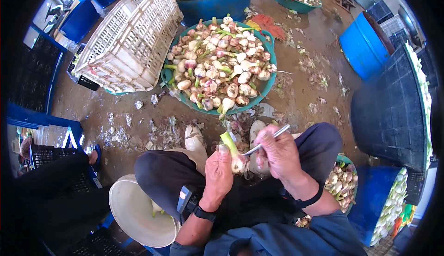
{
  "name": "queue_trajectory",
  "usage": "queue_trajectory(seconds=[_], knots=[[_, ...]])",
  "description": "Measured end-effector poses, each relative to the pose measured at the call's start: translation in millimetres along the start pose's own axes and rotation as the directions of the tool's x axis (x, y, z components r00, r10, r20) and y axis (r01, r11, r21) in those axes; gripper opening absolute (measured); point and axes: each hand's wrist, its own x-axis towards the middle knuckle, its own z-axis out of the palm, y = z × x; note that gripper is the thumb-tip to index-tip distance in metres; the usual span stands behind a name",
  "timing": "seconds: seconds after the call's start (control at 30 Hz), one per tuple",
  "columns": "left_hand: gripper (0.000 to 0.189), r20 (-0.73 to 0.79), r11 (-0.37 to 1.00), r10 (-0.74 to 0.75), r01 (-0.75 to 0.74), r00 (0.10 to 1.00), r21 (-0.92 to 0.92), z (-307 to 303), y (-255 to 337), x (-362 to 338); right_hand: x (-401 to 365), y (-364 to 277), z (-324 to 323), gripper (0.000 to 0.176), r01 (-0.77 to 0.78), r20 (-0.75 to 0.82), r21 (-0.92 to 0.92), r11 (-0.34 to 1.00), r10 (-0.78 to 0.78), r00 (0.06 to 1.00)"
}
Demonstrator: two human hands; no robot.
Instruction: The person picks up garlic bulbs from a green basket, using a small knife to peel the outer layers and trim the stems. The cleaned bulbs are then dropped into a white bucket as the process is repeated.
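Note:
Between my knees, my left hand [219, 170] is closed around a garlic bulb [237, 163] with a short green stem pointing up. My right hand [277, 152] grips a slim metal knife [281, 130], whose lower end touches the bulb near the base of the stem. Just ahead stands a wide green basin [270, 78] heaped with garlic bulbs [212, 73], several with stubs of green stem. By my left knee a white bucket [121, 209] holds a little garlic [156, 208]. A second basin of garlic [341, 186] is partly hidden by my right leg.
White plastic crates [138, 43] stand ahead on the left, beside a blue drum [212, 6]. On the right are a black tub [393, 108] and a blue drum [365, 45]. Peelings [319, 78] litter the wet floor. Another person's foot [95, 156] shows at left.

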Motion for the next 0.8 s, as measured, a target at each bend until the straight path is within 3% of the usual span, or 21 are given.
queue_trajectory(seconds=[0.1, 0.13, 0.2, 0.27, 0.37, 0.43, 0.47, 0.53, 0.57, 0.6, 0.67, 0.7, 0.73, 0.8], knots=[[0.053, 0.018, 0.991, 0.019, -0.021, 1.0, 0.131, 0, 0, -3, -1, 11, 6, 0.022, -0.06, -0.082, -0.031, 0.998, 0.058, 0.995], [0.049, -0.093, 0.998, -0.019, 0.024, 0.996, 0.058, 7, -5, -4, 0, 12, 9, 0.025, -0.054, -0.129, -0.027, 0.998, 0.05, 0.99], [0.047, -0.089, 0.986, 0.018, -0.003, 0.996, 0.166, 4, -7, -3, 0, 16, 8, 0.027, -0.087, -0.146, -0.06, 0.994, 0.078, 0.986], [0.047, -0.132, 0.995, -0.044, 0.054, 0.99, 0.078, 5, -14, -4, 0, 26, 6, 0.027, 0.003, -0.12, -0.047, 0.999, -0.008, 0.993], [0.044, -0.142, 0.99, -0.085, 0.068, 0.986, -0.125, 12, -14, -6, -2, 28, 0, 0.024, 0.015, -0.131, -0.027, 1.0, -0.019, 0.991], [0.052, -0.117, 0.889, -0.151, 0.083, 0.982, -0.45, 8, -21, -2, -2, 28, -10, 0.027, 0.08, -0.163, -0.021, 0.997, -0.083, 0.983], [0.057, -0.098, 0.762, -0.212, 0.102, 0.972, -0.64, 1, -23, 0, 1, 29, -25, 0.027, 0.134, -0.261, -0.257, 0.957, -0.203, 0.944], [0.06, -0.031, 0.847, 0.084, -0.087, 0.996, -0.524, -21, -10, 6, 9, 45, -62, 0.027, 0.128, -0.388, -0.117, 0.985, -0.164, 0.907], [0.058, -0.104, 0.883, 0.006, -0.054, 0.995, -0.466, -23, -4, 8, 4, 36, -60, 0.027, 0.031, -0.386, -0.178, 0.984, -0.098, 0.917], [0.057, -0.189, 0.915, -0.07, -0.012, 0.98, -0.404, -24, 2, 10, 1, 33, -53, 0.028, 0.052, -0.291, -0.255, 0.966, -0.128, 0.948], [0.057, -0.283, 0.995, 0.092, -0.097, 0.955, -0.003, -9, 0, 11, 2, 30, -36, 0.03, 0.143, -0.081, -0.38, 0.914, -0.187, 0.979], [0.056, -0.132, 0.99, 0.114, -0.102, 0.985, 0.097, -9, 5, 9, 1, 28, -26, 0.027, 0.177, -0.008, -0.353, 0.919, -0.192, 0.981], [0.052, -0.122, 0.953, 0.189, -0.152, 0.974, 0.261, -1, 9, 4, 1, 22, -20, 0.023, 0.182, 0.067, -0.282, 0.942, -0.17, 0.983], [0.048, -0.099, 0.939, 0.207, -0.169, 0.973, 0.3, 5, 6, -2, -9, 4, -8, 0.022, -0.003, 0.126, -0.223, 0.975, 0.032, 0.991]])
